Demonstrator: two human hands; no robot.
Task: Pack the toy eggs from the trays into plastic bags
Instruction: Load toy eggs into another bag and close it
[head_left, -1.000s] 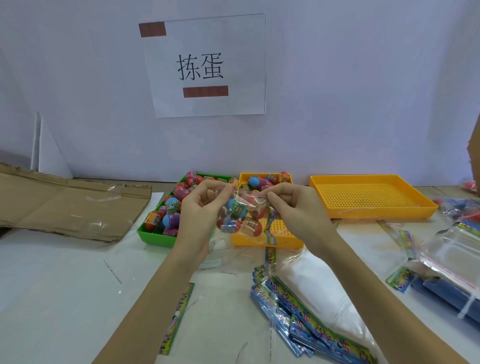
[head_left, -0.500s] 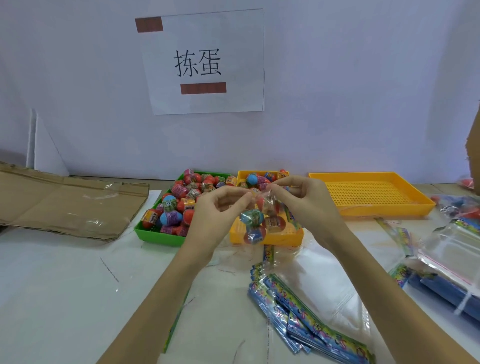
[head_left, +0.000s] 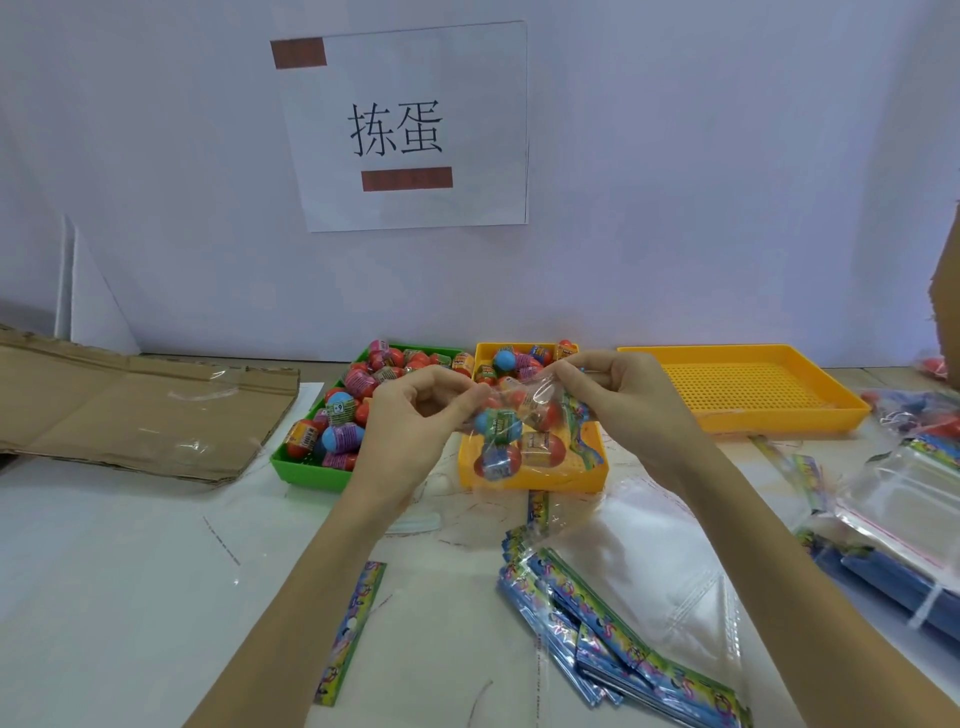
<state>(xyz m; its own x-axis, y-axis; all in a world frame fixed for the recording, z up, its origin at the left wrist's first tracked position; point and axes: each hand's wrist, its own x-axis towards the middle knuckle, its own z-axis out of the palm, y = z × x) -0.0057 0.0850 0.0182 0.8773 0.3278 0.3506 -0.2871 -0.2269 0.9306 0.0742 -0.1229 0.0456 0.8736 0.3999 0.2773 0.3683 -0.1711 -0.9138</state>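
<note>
Clear plastic bag (head_left: 511, 434) of toy eggs (head_left: 497, 425), at centre: top edge pinched by left hand (head_left: 415, 415) at 9 o'clock, right hand (head_left: 621, 400) at 3 o'clock. Green tray (head_left: 306, 467) of eggs beyond, 10 o'clock.

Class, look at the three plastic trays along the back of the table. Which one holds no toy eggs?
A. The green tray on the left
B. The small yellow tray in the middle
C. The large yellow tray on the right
C: the large yellow perforated plastic tray on the right shows only its bare dotted floor, while the green plastic tray and the small yellow plastic tray both hold coloured toy eggs.
</note>
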